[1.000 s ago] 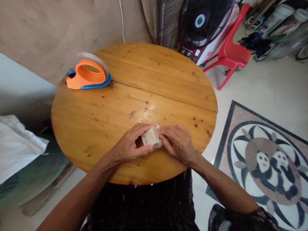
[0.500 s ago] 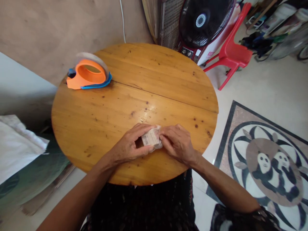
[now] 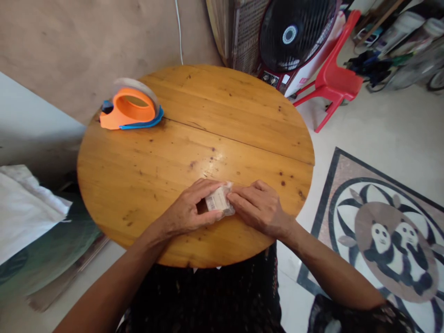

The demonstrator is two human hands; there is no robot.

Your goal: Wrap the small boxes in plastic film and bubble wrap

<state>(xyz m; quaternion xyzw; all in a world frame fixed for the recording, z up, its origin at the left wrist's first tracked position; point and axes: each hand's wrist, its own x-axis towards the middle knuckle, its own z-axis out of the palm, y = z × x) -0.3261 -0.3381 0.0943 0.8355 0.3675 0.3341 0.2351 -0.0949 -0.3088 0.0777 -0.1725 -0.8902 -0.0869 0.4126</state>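
Observation:
A small whitish box (image 3: 218,199) with a printed label, in what looks like clear plastic wrap, lies low over the near part of the round wooden table (image 3: 180,157). My left hand (image 3: 189,206) grips it from the left, thumb on the near side and fingers on the far side. At the box's right end is my right hand (image 3: 258,206), its fingers closed and pressed against the wrapping there. Whether the right fingertips pinch the plastic or only push on it is hard to see.
An orange and blue tape dispenser (image 3: 133,108) stands at the table's far left. Beyond the table are a dark fan (image 3: 289,34) and a red plastic chair (image 3: 338,83). A white sack (image 3: 26,208) is at the left. A panda floor pattern (image 3: 395,240) lies at the right.
My right fingers have shifted from a pinch at the box's right end to a flatter press against it. My left hand keeps its hold. The view has shifted slightly.

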